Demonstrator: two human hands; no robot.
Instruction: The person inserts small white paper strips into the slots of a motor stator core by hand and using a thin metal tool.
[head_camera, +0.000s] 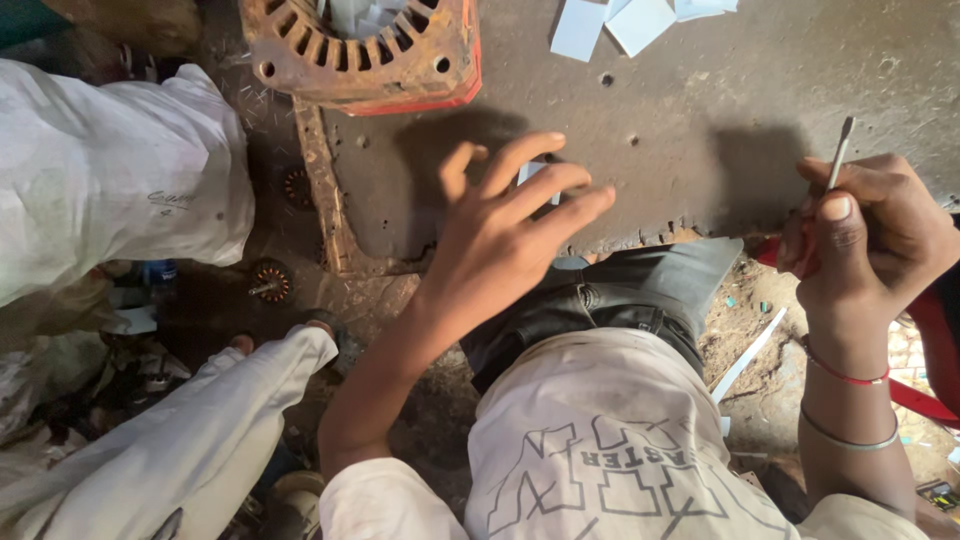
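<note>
My left hand (510, 215) hovers over the near edge of a grey metal plate (700, 120), fingers spread, with a small pale blue paper strip (530, 170) showing between the fingers; whether it is gripped I cannot tell. My right hand (865, 235) is at the right, closed around a thin metal tool with a flat tip (840, 150) and a red handle below the fist. It wears a red thread and a metal bangle at the wrist.
A rusty orange motor stator housing (360, 55) with pale strips in its slots sits at the plate's far edge. More pale blue paper pieces (625, 20) lie at the top. Another person in white clothes (110, 180) sits at the left. Small copper rotors (270, 280) lie on the dirt floor.
</note>
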